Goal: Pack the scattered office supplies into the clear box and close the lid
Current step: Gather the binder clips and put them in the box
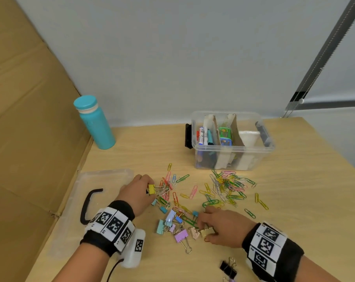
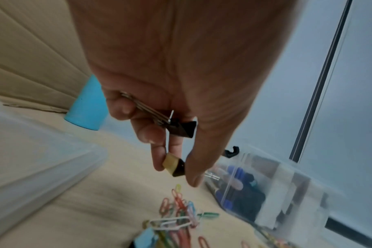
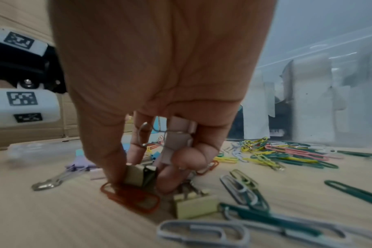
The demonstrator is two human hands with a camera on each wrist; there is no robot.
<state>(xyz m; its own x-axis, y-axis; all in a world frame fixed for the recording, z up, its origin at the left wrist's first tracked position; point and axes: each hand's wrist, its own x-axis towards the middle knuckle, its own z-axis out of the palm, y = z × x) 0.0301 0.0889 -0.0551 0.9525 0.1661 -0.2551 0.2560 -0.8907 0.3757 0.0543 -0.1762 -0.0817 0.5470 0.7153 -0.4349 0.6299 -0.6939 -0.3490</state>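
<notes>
yellow clip (image 1: pixel 151 189) pinched in the left hand (image 1: pixel 136 193); right hand (image 1: pixel 223 226) pinches a beige clip (image 1: pixel 206 232) on the table (image 1: pixel 294 180).

No legible txt; only square coded markers on wristbands (image 1: pixel 114 224).

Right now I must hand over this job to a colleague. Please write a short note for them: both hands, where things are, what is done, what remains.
Left hand: pinches a yellow binder clip, a black one tucked in the palm.
Right hand: pinches a beige binder clip on the table.
Clear box: open, markers already inside.
Lid: lying at the left.
Left: binder clips, all paper clips, then the lid.
</notes>
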